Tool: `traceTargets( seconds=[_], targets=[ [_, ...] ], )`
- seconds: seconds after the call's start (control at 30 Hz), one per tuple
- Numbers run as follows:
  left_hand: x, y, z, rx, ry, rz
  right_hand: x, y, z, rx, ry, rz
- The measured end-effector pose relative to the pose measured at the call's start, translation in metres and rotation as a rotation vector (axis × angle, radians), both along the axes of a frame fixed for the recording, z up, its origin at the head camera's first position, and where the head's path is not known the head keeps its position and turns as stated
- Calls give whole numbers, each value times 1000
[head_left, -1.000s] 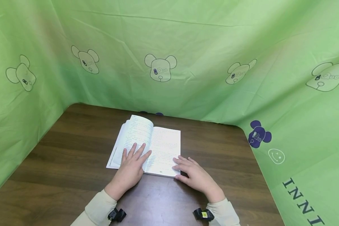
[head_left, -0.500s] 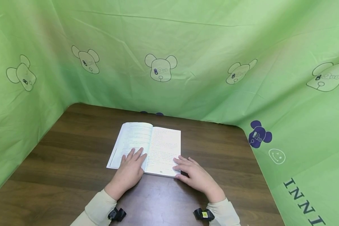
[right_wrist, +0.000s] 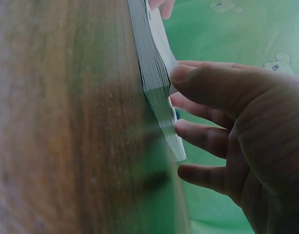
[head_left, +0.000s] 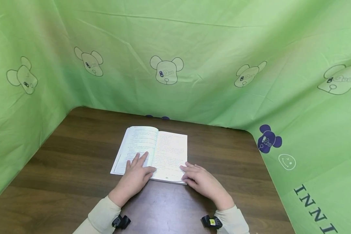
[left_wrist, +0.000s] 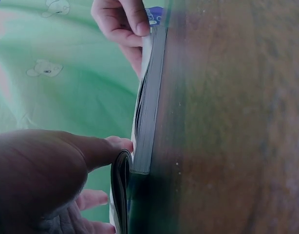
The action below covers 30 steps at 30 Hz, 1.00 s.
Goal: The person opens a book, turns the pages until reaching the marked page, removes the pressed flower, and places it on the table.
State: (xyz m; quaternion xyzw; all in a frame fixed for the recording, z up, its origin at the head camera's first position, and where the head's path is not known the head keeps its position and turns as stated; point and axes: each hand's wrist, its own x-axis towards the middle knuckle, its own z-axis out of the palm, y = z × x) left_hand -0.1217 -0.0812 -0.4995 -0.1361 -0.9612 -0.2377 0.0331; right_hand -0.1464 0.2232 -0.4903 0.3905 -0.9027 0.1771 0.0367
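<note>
Cream sleeves [head_left: 104, 213], black cameras [head_left: 212, 222] (one yellow-labelled)

Lies open, face up, as a white-paged book [head_left: 170, 146] with small printed lines, arching on the left toward the spine. Shows a slight gap under the top right-hand leaves along the near side. Rests near the far edge of the table [head_left: 228, 152], roughly midway between its left and right edges.

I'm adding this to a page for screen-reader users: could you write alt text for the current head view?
A person's left hand lies on the left page of an open book, while the right hand touches its lower right corner. The book is on a brown table before a green cloth printed with cartoon animal heads.
</note>
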Motion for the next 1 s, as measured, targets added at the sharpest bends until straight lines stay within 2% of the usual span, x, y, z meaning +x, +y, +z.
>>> traceTargets(
  seconds=[0.23, 0.5, 1.0],
  targets=[
    [2, -1, 0, 20, -9, -7, 0, -3, 0, 8, -1, -47],
    [3, 0, -1, 6, -1, -18, -1, -5, 0, -33, 123, -72],
    [2, 2, -1, 8, 38, 5, 0, -4, 4, -116, 228, -116]
  ],
)
